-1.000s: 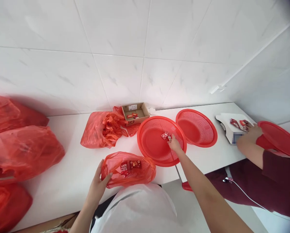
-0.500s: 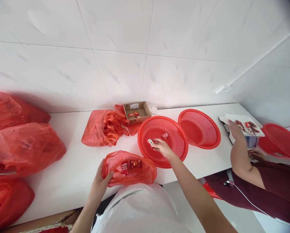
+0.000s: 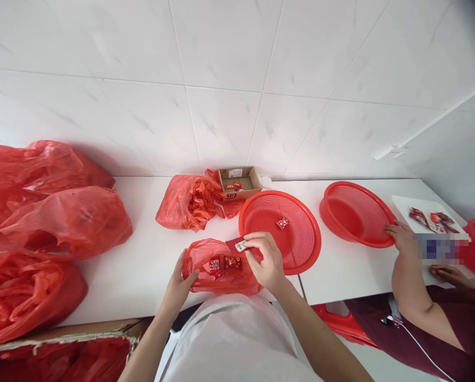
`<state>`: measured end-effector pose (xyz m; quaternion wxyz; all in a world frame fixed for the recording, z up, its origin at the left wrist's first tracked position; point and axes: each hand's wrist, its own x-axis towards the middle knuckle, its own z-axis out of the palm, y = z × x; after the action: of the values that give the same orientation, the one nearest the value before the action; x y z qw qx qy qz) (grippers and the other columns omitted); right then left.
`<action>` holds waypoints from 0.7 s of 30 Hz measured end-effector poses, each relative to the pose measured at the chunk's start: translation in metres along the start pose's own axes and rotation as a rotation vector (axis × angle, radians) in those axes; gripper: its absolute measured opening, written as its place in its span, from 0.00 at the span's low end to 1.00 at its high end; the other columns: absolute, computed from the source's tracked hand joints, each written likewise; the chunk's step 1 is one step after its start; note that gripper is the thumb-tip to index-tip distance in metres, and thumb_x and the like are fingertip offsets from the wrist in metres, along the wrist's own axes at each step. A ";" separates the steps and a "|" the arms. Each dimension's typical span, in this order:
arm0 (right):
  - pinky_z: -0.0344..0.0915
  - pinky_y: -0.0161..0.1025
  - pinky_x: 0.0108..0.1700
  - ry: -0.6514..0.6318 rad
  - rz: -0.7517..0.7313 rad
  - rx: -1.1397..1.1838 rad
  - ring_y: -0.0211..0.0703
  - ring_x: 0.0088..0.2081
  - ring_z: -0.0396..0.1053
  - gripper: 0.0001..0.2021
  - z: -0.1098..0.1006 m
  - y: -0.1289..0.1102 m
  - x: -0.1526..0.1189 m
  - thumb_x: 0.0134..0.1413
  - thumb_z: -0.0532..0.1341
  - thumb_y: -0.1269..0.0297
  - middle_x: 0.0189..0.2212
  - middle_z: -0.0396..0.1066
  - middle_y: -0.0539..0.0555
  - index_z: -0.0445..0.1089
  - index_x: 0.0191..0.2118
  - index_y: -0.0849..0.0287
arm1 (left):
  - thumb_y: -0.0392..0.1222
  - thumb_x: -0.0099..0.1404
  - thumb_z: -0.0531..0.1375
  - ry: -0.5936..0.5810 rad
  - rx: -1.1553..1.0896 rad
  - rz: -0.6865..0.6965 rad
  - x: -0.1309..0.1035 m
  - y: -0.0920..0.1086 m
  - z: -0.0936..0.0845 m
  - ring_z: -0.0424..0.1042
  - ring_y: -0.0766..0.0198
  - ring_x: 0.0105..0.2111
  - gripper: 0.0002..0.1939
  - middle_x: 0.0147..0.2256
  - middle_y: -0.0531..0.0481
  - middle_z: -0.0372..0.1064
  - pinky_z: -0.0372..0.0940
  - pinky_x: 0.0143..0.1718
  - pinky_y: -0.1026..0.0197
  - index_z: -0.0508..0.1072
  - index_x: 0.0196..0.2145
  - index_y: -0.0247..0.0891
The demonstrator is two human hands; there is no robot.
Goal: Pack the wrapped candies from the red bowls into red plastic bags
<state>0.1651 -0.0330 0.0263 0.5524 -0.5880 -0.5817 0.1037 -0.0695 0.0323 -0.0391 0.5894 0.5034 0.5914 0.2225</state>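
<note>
Head view, with the open red bag (image 3: 237,286) as the clock's centre and twelve towards the wall: the left hand (image 3: 182,284) is at nine, fingers partly curled, its thumb and fingers gripping the bag's edge. Two or more packets (image 3: 232,262) lie inside. At one o'clock the right hand (image 3: 267,260) pinches a small sachet (image 3: 238,245) between thumb and fingers, at the bag's far rim; whether the sachet touches the plastic I cannot tell.

I judge the step in hand to be placing this sachet into the bag. The next move calls for a short lowering towards the mouth, then loosening the pinch, with the mouth held wide.

Just beyond, at two, a red basket (image 3: 261,220) holds one wrapped piece (image 3: 282,223). Filled red sacks (image 3: 70,225) sit between nine and ten, a crumpled bundle (image 3: 182,201) at eleven, and a cardboard box (image 3: 243,195) just past twelve. Well off, between two and three, a co-worker's hand (image 3: 402,236) touches a second basket (image 3: 344,217).
</note>
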 end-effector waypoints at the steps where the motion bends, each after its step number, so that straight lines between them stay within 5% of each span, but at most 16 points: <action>1: 0.68 0.45 0.47 0.021 -0.096 -0.049 0.45 0.45 0.69 0.12 0.001 -0.004 -0.002 0.53 0.58 0.78 0.41 0.71 0.55 0.69 0.40 0.53 | 0.51 0.61 0.61 0.004 0.006 0.012 0.000 -0.001 0.000 0.58 0.53 0.62 0.42 0.65 0.42 0.54 0.59 0.59 0.54 0.49 0.67 0.42; 4: 0.69 0.45 0.45 0.064 -0.208 -0.127 0.45 0.43 0.69 0.15 0.005 -0.012 -0.006 0.53 0.57 0.80 0.39 0.70 0.55 0.69 0.40 0.52 | 0.50 0.60 0.61 0.004 -0.005 0.036 0.000 -0.005 -0.002 0.57 0.53 0.63 0.42 0.65 0.42 0.53 0.58 0.59 0.54 0.49 0.67 0.42; 7: 0.69 0.44 0.43 0.010 -0.141 -0.115 0.44 0.41 0.69 0.13 0.015 -0.015 -0.013 0.53 0.57 0.78 0.38 0.70 0.55 0.69 0.40 0.53 | 0.50 0.60 0.61 -0.001 -0.012 0.033 0.001 -0.007 -0.002 0.59 0.53 0.62 0.42 0.65 0.42 0.54 0.60 0.58 0.54 0.49 0.67 0.43; 12: 0.70 0.41 0.39 -0.399 0.354 0.087 0.44 0.36 0.72 0.10 0.051 0.005 -0.038 0.55 0.59 0.69 0.36 0.74 0.52 0.71 0.42 0.51 | 0.49 0.60 0.61 -0.007 -0.024 0.051 0.001 -0.005 0.000 0.60 0.54 0.61 0.41 0.64 0.42 0.55 0.59 0.58 0.54 0.49 0.67 0.43; 14: 0.69 0.44 0.45 -0.467 0.481 0.137 0.45 0.41 0.73 0.13 0.060 0.018 -0.045 0.56 0.58 0.69 0.40 0.75 0.52 0.71 0.45 0.50 | 0.48 0.60 0.61 -0.008 -0.039 0.059 0.001 -0.005 0.000 0.60 0.54 0.61 0.41 0.64 0.42 0.55 0.60 0.57 0.55 0.49 0.67 0.43; 17: 0.67 0.46 0.50 -0.378 0.530 0.103 0.46 0.44 0.72 0.13 0.050 0.039 -0.039 0.59 0.55 0.68 0.44 0.75 0.52 0.71 0.47 0.49 | 0.46 0.60 0.61 -0.003 -0.043 0.057 0.002 -0.007 0.000 0.61 0.53 0.60 0.41 0.64 0.41 0.55 0.61 0.56 0.54 0.48 0.67 0.43; 21: 0.68 0.45 0.48 -0.191 0.561 0.015 0.45 0.41 0.73 0.13 0.004 0.079 -0.002 0.61 0.53 0.63 0.44 0.75 0.54 0.69 0.49 0.51 | 0.46 0.60 0.61 -0.014 -0.034 0.030 0.004 -0.012 -0.003 0.64 0.52 0.58 0.42 0.64 0.41 0.55 0.63 0.54 0.53 0.47 0.67 0.44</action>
<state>0.2067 -0.0100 -0.0373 0.4490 -0.7094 -0.4452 0.3115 -0.0759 0.0320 -0.0508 0.5985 0.5037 0.5758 0.2378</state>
